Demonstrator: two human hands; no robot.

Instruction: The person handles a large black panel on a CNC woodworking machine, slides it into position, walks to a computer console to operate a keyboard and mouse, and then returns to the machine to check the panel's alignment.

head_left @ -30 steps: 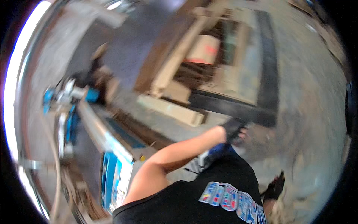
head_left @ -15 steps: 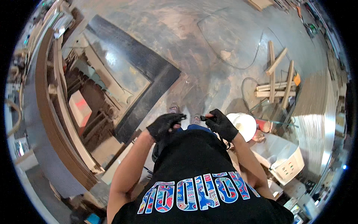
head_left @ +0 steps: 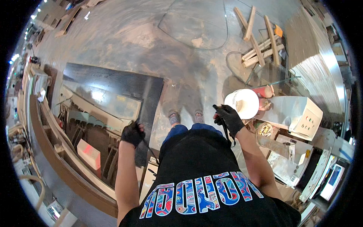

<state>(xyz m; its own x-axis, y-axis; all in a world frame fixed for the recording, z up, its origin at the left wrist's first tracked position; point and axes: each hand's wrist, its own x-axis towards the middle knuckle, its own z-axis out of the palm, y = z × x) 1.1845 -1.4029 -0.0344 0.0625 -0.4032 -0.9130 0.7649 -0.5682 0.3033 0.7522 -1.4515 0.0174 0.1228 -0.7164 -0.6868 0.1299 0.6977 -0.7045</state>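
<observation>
Both my hands wear black gloves with some fingertips bare. My left hand [head_left: 133,133], out to the left of my waist, is closed on one end of a black strap [head_left: 152,150] that runs back to my waist. To the right, my right hand [head_left: 229,119] pinches the other black strap [head_left: 225,131], which hangs down past the wrist to my side. A small dark end piece sticks out beyond its fingers; it may be a buckle. My black shirt [head_left: 200,155] and blue shorts [head_left: 176,133] lie between the two hands.
Just beyond my right hand stands a white bucket [head_left: 247,100], beside a grey control box [head_left: 306,121]. Wooden strips [head_left: 270,41] and a hose lie on the floor ahead. At left are a dark L-shaped frame [head_left: 151,92] and long brown boards [head_left: 72,181]. Stacked sheets [head_left: 314,56] rise at far right.
My hands have parted from close together before my waist, drawing the strap ends to either side. My view has turned to the right.
</observation>
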